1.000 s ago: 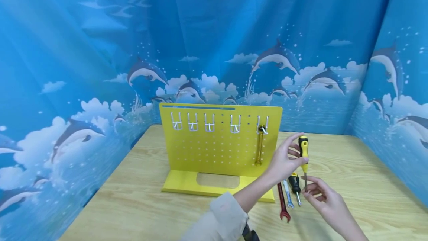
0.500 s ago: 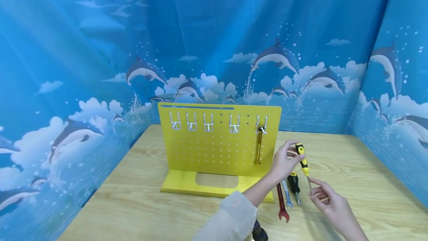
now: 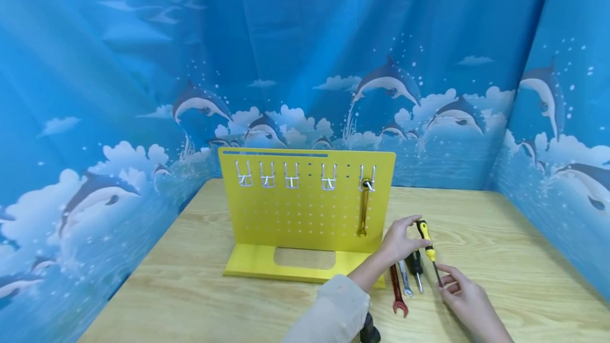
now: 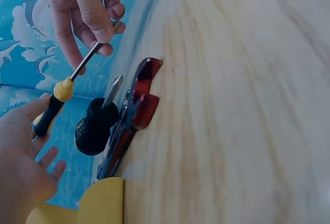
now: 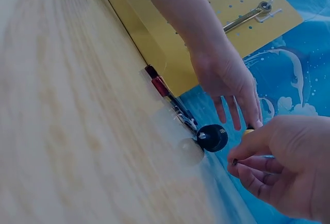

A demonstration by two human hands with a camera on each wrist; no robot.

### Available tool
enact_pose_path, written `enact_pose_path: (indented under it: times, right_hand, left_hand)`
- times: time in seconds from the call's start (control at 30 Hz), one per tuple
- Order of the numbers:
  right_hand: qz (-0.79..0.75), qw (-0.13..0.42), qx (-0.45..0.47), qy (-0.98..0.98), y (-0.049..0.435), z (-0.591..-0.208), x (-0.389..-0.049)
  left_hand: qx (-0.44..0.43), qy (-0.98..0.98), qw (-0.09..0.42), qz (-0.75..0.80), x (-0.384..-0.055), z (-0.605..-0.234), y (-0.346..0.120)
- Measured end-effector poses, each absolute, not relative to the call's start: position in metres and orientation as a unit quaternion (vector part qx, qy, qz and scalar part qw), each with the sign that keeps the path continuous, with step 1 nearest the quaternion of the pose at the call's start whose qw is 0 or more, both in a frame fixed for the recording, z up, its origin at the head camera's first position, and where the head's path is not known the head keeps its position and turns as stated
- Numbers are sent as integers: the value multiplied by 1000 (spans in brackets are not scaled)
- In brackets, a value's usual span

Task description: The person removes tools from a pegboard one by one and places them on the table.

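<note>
A yellow-and-black screwdriver [image 3: 425, 237] is held tilted above the table, its handle up and its shaft down toward the right. My left hand [image 3: 399, 240] pinches the handle between thumb and fingers. Lower on the tool, my right hand [image 3: 464, 292] pinches the shaft near its tip, as the left wrist view also shows with the metal shaft [image 4: 88, 59]. Beside the hands lie a black-handled screwdriver [image 3: 416, 269], a silver wrench [image 3: 405, 279] and a red wrench [image 3: 397, 292]. In the right wrist view most of the held screwdriver is hidden behind the right hand [image 5: 289, 167].
A yellow pegboard [image 3: 305, 216] stands on the wooden table [image 3: 190, 300], left of the hands. Several white wire hooks [image 3: 292, 176] line its upper part. From the rightmost hook hangs a brass-coloured wrench [image 3: 364, 210]. Blue dolphin-print curtains [image 3: 295, 57] surround the table.
Both hands have lowered with the screwdriver, which has gone from nearly upright to tilted, its tip toward the right. The head view has shifted slightly.
</note>
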State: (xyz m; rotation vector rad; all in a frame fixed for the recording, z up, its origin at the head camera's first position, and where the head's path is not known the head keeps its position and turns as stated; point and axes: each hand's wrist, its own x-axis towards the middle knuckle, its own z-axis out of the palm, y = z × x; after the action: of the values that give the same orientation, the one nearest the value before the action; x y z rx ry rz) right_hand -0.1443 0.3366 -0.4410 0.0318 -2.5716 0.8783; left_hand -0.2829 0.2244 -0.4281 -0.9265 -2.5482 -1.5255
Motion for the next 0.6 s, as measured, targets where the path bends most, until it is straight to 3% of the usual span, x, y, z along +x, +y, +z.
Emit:
enact_pose_path:
  times: [0.23, 0.6]
  right_hand:
    - [325, 160, -21, -932, 338, -442, -145]
    - [342, 154, -32, -926, 338, -449, -145]
  left_hand:
    - [-265, -858, -14, -439, -281, -434, 229]
    - [-270, -885, -12, -379, -279, -442, 229]
